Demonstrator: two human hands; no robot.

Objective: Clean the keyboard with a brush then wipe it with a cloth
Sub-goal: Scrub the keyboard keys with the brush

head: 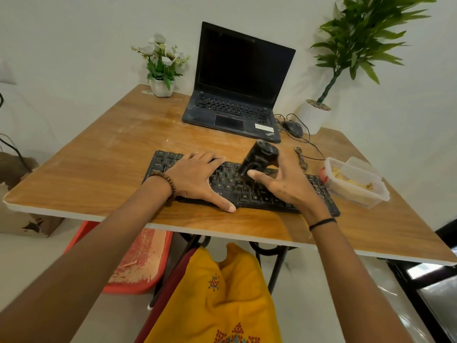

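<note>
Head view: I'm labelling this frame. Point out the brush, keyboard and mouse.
brush (254, 159), head view, black body.
keyboard (247, 194), head view, bottom key rows.
mouse (293, 128), head view, top shell.

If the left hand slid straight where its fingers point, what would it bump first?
Probably the black brush that the right hand holds over the keyboard, though depth is hard to judge.

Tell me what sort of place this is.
Probably a home work corner rather than an office: a worn wooden table against a plain wall carries an open laptop, a separate keyboard and a wired mouse, with a pot of white flowers and a plastic food box also on it.
</note>
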